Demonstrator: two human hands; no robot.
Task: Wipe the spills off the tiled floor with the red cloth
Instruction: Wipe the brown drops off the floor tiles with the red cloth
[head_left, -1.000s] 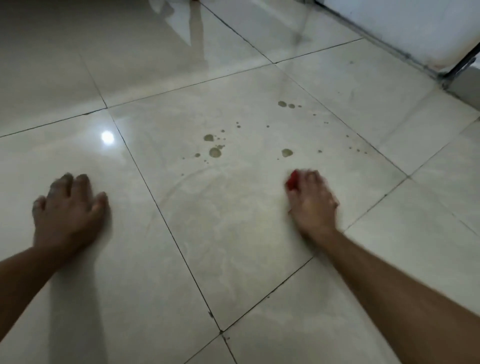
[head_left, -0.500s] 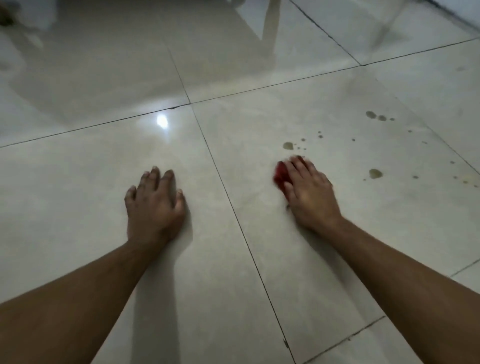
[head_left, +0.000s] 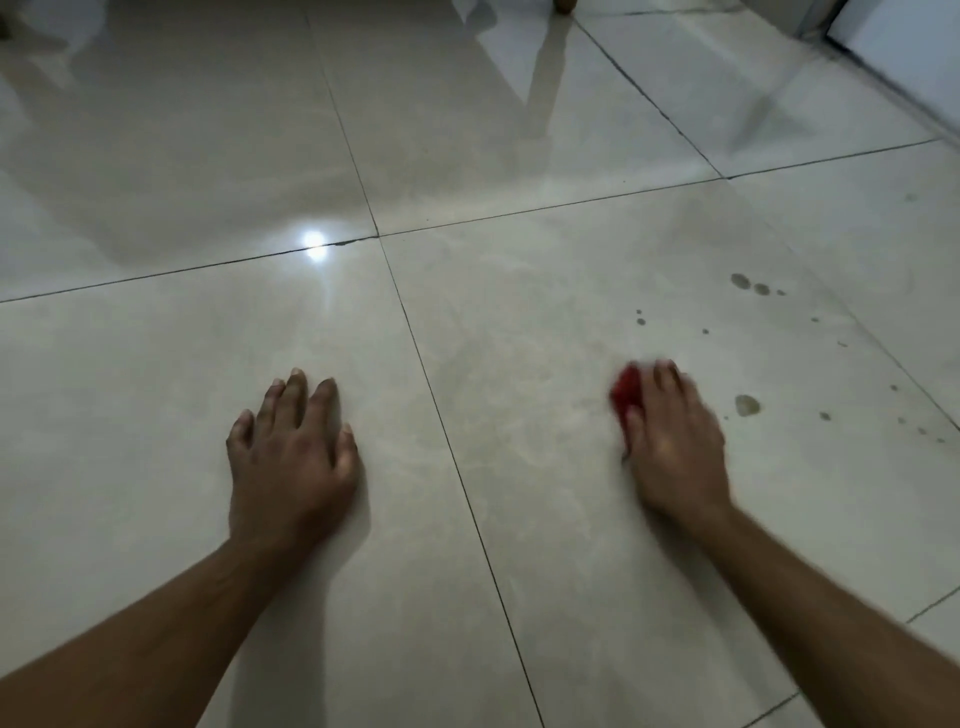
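The right hand (head_left: 672, 452) presses the red cloth (head_left: 627, 393) flat against the tiled floor (head_left: 519, 322), its fingers (head_left: 667, 376) laid over it and blurred; only a red edge shows beside the thumb, so whether they curl round the cloth I cannot tell. The left hand (head_left: 291, 457) rests on the floor, fingers spread and holding nothing. The largest spill (head_left: 747, 405) lies just beyond the right little finger, with smaller drops (head_left: 748, 283) farther ahead of the fingertips. The cloth looks small, soft and light, likely to bunch; it is best kept under the flat fingers, pressed down while sliding on the glossy tile.
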